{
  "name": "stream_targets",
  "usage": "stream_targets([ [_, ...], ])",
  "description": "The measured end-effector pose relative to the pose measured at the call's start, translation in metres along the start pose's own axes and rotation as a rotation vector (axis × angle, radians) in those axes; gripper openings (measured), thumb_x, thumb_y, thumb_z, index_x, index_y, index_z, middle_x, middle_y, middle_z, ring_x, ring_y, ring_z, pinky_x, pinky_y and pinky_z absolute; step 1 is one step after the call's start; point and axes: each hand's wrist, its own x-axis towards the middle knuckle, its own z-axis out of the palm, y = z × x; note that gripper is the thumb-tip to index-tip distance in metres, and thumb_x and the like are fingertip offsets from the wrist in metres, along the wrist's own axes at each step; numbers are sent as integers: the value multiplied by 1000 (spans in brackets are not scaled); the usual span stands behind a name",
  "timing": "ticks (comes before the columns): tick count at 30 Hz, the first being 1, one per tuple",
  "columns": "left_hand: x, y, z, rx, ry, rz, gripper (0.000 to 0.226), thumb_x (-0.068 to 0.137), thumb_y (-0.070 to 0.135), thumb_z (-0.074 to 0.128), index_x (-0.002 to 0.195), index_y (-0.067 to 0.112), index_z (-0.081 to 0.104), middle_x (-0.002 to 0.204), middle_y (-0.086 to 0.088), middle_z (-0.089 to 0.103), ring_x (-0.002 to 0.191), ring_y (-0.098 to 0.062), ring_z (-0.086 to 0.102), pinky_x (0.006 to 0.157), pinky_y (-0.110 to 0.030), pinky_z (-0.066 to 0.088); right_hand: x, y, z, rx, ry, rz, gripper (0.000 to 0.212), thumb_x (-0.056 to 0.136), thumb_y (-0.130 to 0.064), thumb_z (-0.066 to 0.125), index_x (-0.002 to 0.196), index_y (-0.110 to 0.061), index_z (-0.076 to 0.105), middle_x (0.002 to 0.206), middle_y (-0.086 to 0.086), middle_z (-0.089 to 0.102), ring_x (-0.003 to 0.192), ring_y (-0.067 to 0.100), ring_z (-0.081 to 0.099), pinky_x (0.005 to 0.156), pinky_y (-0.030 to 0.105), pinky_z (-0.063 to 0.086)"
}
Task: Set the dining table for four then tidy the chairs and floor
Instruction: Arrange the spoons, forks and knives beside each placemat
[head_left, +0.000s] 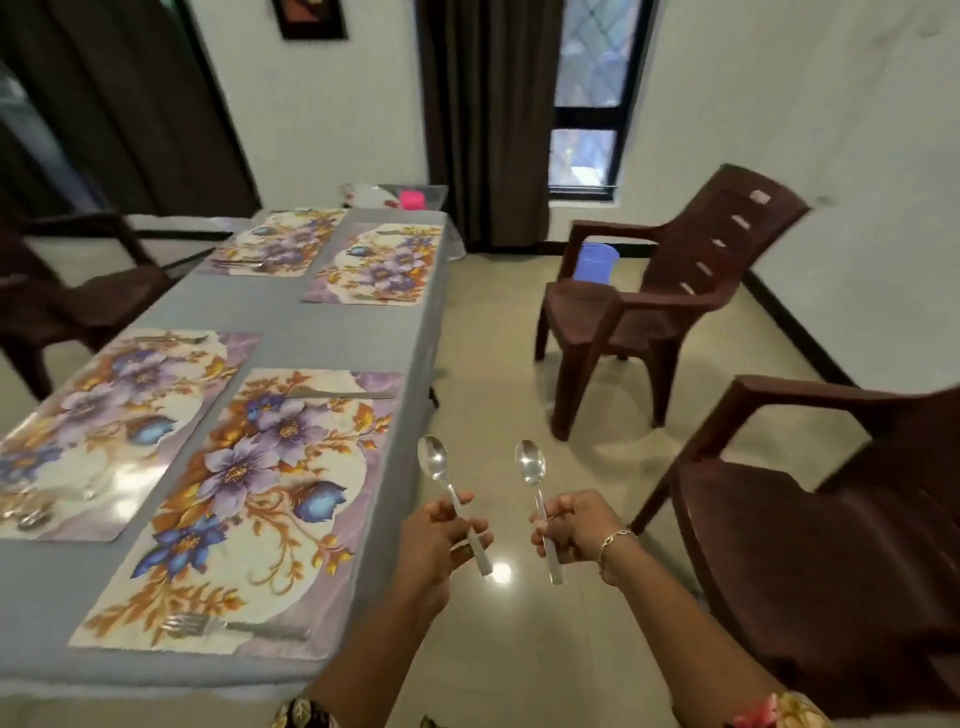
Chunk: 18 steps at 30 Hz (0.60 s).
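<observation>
Pinching left spoon (434, 462) by handle in left hand (441, 535), bowl up; pinching right spoon (530, 465) likewise in right hand (571, 525). Held over floor (493, 364), just beside surface (291, 322) edge. On nearest placemat (249, 499): fork (192, 623), knife (343, 394).

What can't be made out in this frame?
Head view:
Far cutlery on far-left placemat: too small, blurred.
Corner cutlery on near-left placemat: blurred, by the left edge.
Tray at the table's far end: contents blurred; only a pink cup shows.
Nearest chair: cut by the right edge.
Left spoon, right spoon: handle middles hidden by left hand, right hand.
</observation>
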Motion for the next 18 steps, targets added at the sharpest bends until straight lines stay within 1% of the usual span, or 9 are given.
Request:
stream_targets([
  [3,29,14,-5,-79,118,40,23,92,-10,44,97,6,59,74,-12,61,66,-22,63,61,-29,53,43,-24,12,-74,-121,-16,12,86,13,50,85,4,58,65,12,56,43,10,58,44,20,50],
  [5,51,23,-13,-151,195,58,21,92,-9,44,99,4,59,76,-13,60,70,-24,62,56,-26,54,74,-39,21,-127,-185,-27,12,86,14,51,84,4,57,65,12,55,41,8,57,43,19,50],
  [7,74,35,-22,-224,253,74,20,91,-10,45,95,3,59,78,-14,58,71,-24,61,52,-25,55,108,-54,30,-216,-249,-45,9,86,11,53,84,3,57,64,11,57,43,8,58,46,20,51],
  [9,97,49,-31,-302,311,91,21,91,-12,44,89,3,58,76,-14,56,70,-24,59,51,-25,57,145,-72,42,-298,-313,-63,8,86,8,56,84,0,56,63,9,58,45,9,59,47,22,51],
  [11,120,66,-42,-364,377,94,21,91,-14,43,92,1,58,76,-15,55,68,-25,57,50,-26,57,181,-92,56,-388,-357,-75,12,86,6,57,78,-2,55,62,7,58,45,8,58,46,21,50],
  [13,141,81,-54,-397,439,93,22,91,-14,41,100,0,57,76,-15,58,67,-25,57,53,-29,56,213,-113,73,-474,-396,-87,19,85,6,59,70,-5,53,61,7,56,48,11,57,45,21,48],
  [16,170,101,-71,-413,519,110,26,92,-14,38,95,3,58,77,-15,59,69,-26,59,61,-33,55,260,-144,102,-597,-434,-147,22,83,5,62,66,-7,54,62,7,54,54,13,54,45,20,48],
  [18,183,113,-79,-445,565,92,27,92,-13,38,93,4,59,80,-14,58,73,-27,59,70,-37,52,285,-161,120,-689,-450,-200,17,82,3,64,68,-2,56,62,7,52,56,14,53,46,19,49],
])
